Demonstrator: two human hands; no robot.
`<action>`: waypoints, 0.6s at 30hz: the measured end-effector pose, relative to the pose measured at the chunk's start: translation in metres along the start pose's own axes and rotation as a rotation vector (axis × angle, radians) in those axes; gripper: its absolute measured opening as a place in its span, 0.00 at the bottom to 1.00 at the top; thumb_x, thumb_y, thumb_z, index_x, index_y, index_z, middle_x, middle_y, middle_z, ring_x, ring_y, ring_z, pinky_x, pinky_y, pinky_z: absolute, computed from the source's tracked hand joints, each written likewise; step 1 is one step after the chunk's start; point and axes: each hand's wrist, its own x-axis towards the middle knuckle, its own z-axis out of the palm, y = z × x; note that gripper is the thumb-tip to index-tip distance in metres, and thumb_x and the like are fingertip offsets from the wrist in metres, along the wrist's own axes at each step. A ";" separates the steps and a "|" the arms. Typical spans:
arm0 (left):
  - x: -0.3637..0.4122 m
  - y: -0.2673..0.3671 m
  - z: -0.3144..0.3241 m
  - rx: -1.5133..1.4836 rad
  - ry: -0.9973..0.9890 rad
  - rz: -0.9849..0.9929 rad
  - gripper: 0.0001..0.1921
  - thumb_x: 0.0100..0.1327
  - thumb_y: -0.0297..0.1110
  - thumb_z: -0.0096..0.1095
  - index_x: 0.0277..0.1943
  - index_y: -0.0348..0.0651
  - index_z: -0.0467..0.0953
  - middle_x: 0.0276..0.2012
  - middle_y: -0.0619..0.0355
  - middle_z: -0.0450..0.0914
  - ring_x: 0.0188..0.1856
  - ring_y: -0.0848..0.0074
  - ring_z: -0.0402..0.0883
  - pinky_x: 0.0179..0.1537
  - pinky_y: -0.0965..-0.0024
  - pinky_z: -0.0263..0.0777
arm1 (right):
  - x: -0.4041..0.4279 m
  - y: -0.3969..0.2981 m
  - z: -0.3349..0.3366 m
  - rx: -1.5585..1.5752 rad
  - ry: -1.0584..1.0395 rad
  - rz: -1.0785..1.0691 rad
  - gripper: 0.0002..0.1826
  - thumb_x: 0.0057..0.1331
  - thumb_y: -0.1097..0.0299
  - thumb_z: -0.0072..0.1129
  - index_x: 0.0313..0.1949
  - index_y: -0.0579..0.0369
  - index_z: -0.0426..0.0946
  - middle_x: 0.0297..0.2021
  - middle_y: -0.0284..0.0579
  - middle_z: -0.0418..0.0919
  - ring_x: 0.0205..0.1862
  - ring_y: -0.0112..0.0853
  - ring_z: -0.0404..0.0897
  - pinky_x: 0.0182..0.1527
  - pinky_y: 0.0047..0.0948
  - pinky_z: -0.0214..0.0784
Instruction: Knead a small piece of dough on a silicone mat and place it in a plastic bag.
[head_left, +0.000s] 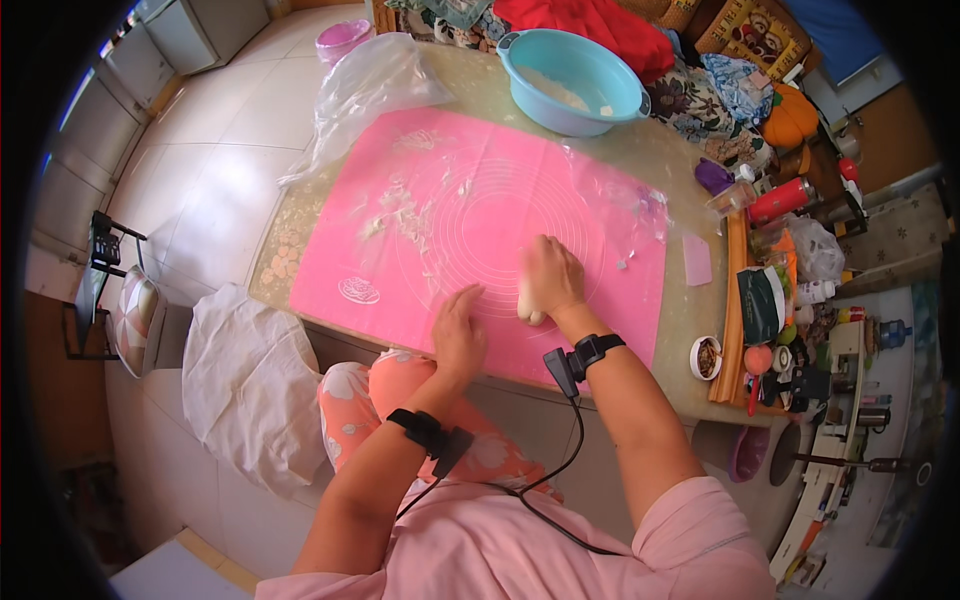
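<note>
My right hand (555, 276), partly blurred, is closed over a pale lump of dough (532, 313). Most of the lump is hidden under the palm and fingers; its smooth near end sticks out towards me. Both rest on a pink silicone kneading mat (495, 225) printed with white rings. Empty and slightly cupped, my left hand (459, 334) is at the mat's front edge, to the left of the dough. Dry flour and dough crumbs (401, 210) lie scattered over the mat's left half.
Behind the mat stands a light blue plastic basin (577, 82) with flour inside. A clear plastic bag (375, 86) lies at the back left, and clear plastic film (619, 199) covers the mat's right part. A pink scraper (697, 259) and a small white bowl (706, 358) are at the right.
</note>
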 end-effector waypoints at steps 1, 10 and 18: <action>0.003 0.000 0.004 -0.002 -0.004 0.000 0.24 0.46 0.14 0.49 0.50 0.40 0.73 0.49 0.50 0.76 0.52 0.56 0.73 0.52 0.62 0.68 | -0.001 0.003 0.001 -0.011 0.066 -0.026 0.12 0.64 0.61 0.49 0.33 0.57 0.69 0.32 0.51 0.72 0.40 0.47 0.74 0.41 0.45 0.65; 0.009 0.013 0.055 -0.889 -0.227 -0.269 0.26 0.73 0.43 0.29 0.68 0.36 0.53 0.67 0.48 0.56 0.69 0.66 0.52 0.68 0.66 0.43 | -0.081 -0.034 -0.044 0.223 0.095 -0.299 0.24 0.66 0.61 0.46 0.60 0.57 0.63 0.57 0.56 0.65 0.60 0.48 0.64 0.59 0.43 0.57; 0.008 0.014 0.063 -0.830 -0.279 -0.238 0.28 0.73 0.46 0.23 0.66 0.35 0.57 0.65 0.50 0.60 0.68 0.68 0.55 0.68 0.67 0.45 | -0.064 0.017 0.000 0.219 0.106 -0.045 0.25 0.68 0.63 0.43 0.62 0.59 0.60 0.59 0.56 0.66 0.60 0.49 0.65 0.62 0.44 0.55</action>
